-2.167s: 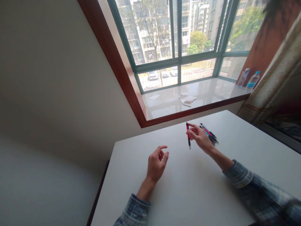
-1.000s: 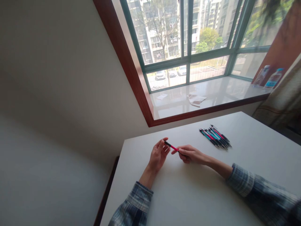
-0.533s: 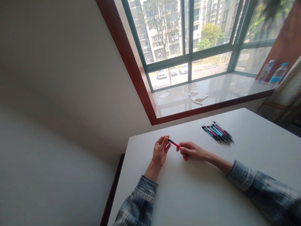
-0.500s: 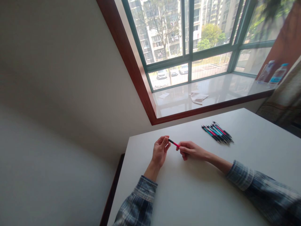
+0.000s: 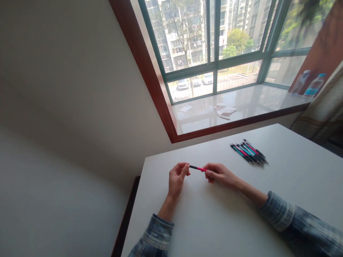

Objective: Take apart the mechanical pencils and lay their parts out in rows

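Pen [image 5: 197, 168]: pink barrel, dark end, held nearly level just above the bench [image 5: 214, 221], over its far left part, spanned between both hands. Left hand [image 5: 177, 178]: thumb and fingertips pinched narrow on the dark end, the other fingers curled in. Right hand [image 5: 218, 174]: closed on the pink barrel, which runs in under the fingers, so that end is hidden. A grip at each end, I judge, fixes the pen against rolling or slipping and lets one hand work against the other. The fine pinch on the left suits a small part, and the fuller hold on the right suits steadying the body. Both wrists sit low and the right forearm lies close along the bench, which would give support for small finger work. Plaid sleeves [image 5: 294, 225] cover both forearms. Bundle [image 5: 249, 153]: several more pens, pink, teal and dark, lie flat and roughly parallel on the bench, well apart from the hands, to the right and farther off. Laid touching side by side, they are unlikely to roll. Beyond the bench: a glossy sill [image 5: 254, 101] with a crumpled pale cloth [image 5: 224, 111] and a small flat paper [image 5: 185, 108]. Two bottles [image 5: 312, 87] stand upright at its right end. The window [image 5: 214, 35] above lights the work from the front.
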`<control>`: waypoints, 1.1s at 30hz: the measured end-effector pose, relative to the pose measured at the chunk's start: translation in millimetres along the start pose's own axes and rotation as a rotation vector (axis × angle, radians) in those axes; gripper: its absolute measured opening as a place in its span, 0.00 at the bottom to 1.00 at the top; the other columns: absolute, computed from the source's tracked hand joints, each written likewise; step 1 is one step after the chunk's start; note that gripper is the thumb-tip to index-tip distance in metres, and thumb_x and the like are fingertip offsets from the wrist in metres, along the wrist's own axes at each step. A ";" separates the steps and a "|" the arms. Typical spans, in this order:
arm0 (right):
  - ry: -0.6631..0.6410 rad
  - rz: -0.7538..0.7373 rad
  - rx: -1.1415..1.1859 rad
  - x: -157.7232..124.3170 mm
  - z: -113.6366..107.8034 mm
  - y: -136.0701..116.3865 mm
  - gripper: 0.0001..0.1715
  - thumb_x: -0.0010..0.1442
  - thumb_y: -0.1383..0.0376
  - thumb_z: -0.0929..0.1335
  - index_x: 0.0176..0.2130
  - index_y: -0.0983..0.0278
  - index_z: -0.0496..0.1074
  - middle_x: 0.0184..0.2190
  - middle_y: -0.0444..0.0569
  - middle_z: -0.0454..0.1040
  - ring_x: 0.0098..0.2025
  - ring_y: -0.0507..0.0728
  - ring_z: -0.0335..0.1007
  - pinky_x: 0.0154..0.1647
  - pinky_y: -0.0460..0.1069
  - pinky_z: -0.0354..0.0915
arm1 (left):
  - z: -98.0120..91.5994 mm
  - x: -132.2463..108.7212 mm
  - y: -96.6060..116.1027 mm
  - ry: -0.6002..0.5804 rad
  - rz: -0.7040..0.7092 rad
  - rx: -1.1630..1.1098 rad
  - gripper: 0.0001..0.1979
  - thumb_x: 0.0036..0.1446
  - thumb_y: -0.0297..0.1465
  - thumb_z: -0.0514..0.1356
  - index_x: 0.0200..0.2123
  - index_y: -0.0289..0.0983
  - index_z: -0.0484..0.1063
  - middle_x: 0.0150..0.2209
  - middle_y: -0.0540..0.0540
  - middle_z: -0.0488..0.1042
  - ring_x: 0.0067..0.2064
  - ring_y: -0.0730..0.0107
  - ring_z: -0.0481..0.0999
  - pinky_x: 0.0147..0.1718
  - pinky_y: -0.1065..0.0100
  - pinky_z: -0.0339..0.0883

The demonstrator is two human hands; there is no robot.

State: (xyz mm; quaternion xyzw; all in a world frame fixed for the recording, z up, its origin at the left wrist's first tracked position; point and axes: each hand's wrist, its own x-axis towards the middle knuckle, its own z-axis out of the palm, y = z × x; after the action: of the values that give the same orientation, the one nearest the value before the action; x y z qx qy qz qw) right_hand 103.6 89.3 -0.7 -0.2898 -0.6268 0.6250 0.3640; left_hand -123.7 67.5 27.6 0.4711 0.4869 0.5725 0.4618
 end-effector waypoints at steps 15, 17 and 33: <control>0.039 0.011 -0.172 -6.0 5.7 -7.9 0.19 0.63 0.49 0.71 0.40 0.63 0.75 0.33 0.47 0.71 0.34 0.54 0.65 0.32 0.46 0.63 | 2.8 -1.7 11.3 -0.008 0.062 0.055 0.13 0.54 0.41 0.72 0.31 0.36 0.79 0.27 0.49 0.74 0.29 0.72 0.69 0.31 0.70 0.67; 0.055 0.008 -0.186 -6.5 5.8 -9.3 0.19 0.62 0.49 0.72 0.41 0.63 0.75 0.33 0.47 0.71 0.33 0.53 0.65 0.32 0.46 0.63 | 3.3 -2.0 11.9 -0.015 0.059 0.049 0.13 0.53 0.41 0.72 0.31 0.36 0.79 0.27 0.49 0.74 0.29 0.72 0.69 0.31 0.70 0.66; 0.043 0.005 -0.265 -10.4 8.0 -5.0 0.14 0.62 0.55 0.72 0.37 0.62 0.68 0.26 0.40 0.65 0.27 0.51 0.56 0.28 0.46 0.55 | 6.1 -4.9 15.7 -0.032 0.043 0.066 0.14 0.53 0.42 0.72 0.29 0.37 0.78 0.25 0.50 0.73 0.28 0.72 0.68 0.31 0.70 0.65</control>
State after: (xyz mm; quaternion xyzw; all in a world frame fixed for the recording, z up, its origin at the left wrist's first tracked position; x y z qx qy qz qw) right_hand 103.4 76.0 3.7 -0.3506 -0.6951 0.5312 0.3343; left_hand -118.1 61.9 43.2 0.5055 0.4878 0.5583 0.4414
